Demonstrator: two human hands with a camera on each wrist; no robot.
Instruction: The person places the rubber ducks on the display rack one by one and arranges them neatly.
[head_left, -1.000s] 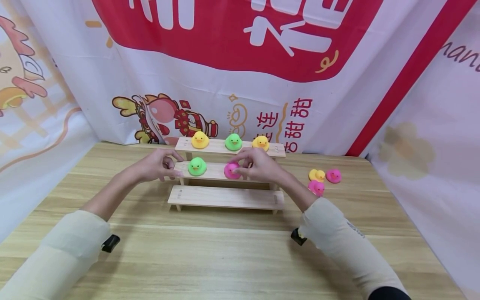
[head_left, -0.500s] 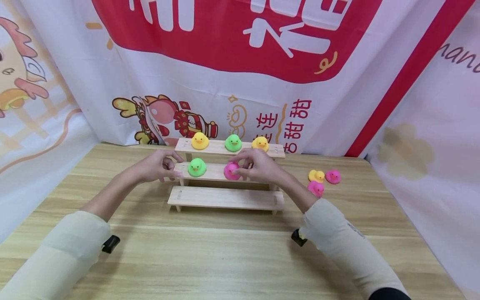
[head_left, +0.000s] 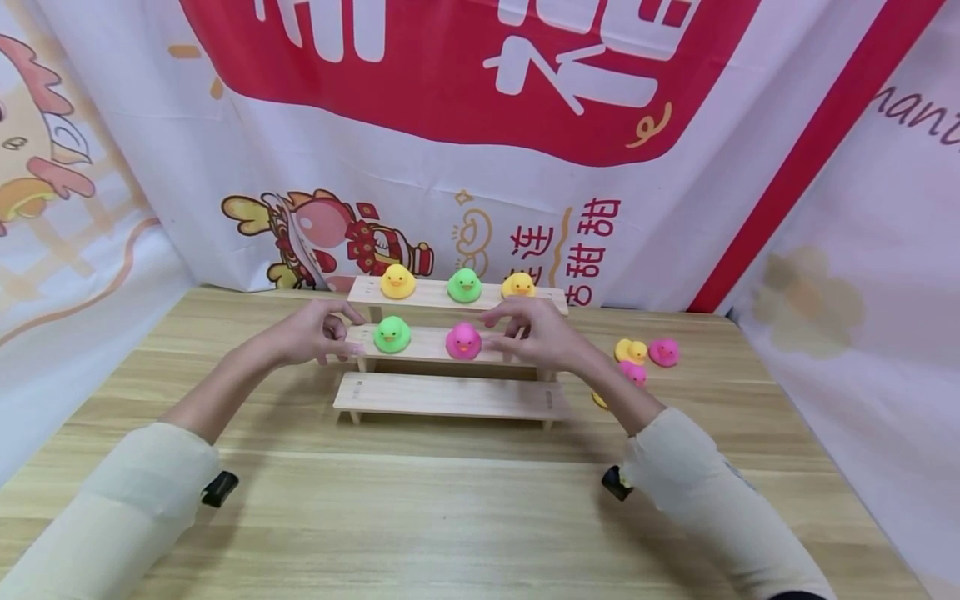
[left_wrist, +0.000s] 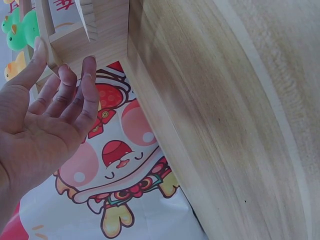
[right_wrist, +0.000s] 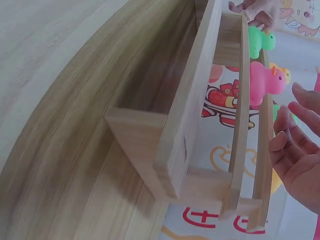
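A three-step wooden display stand (head_left: 450, 395) stands on the table. My left hand (head_left: 313, 332) holds the left end of its middle step between thumb and fingers; in the left wrist view the thumb (left_wrist: 36, 59) lies at the plank's edge. On that step sit a green rubber duck (head_left: 392, 335) and, to its right, a pink rubber duck (head_left: 463, 342). Just right of the pink duck is my right hand (head_left: 542, 335), fingers loosely bent and holding nothing. The right wrist view shows a gap between this hand (right_wrist: 302, 155) and the pink duck (right_wrist: 265, 85).
Along the top step sit a yellow duck (head_left: 397, 282), a green duck (head_left: 464, 286) and another yellow duck (head_left: 518, 285), partly behind my right hand. Several loose yellow and pink ducks (head_left: 664, 352) lie on the table to the right. A printed cloth (head_left: 420, 158) hangs behind the stand.
My right hand has let go of the pink duck and moved slightly right; the duck stays on the middle step. My left hand has not visibly moved.
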